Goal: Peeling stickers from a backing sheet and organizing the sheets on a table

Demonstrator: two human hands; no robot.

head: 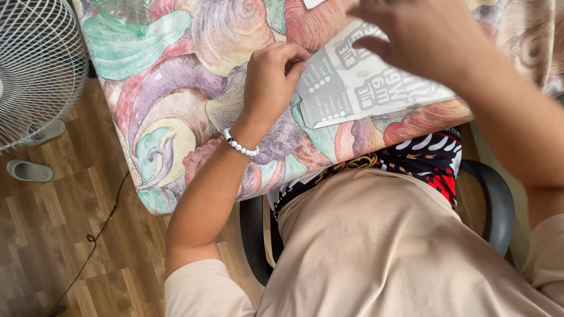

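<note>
The left hand (271, 73) pinches the near left edge of a flat grey paper packet with white block printing (358, 88), fingers curled tight on its rim. The right hand (423, 35) hovers above the packet's far side, blurred; its fingers look loosely spread, but whether they touch the paper I cannot tell. The packet lies flat near the front edge of the bench (176, 105), which is draped in a soft cloth printed with pastel shell swirls in pink, mauve and green. A firm pinch close to the corner, with the packet kept flat on the cloth, seems the surest way to work the thin, stiff paper. A white beaded bracelet (239, 145) circles the left wrist. Beyond stand a white wire fan guard (35, 64), grey slippers (29, 171) and a wood-plank floor (53, 235).
</note>
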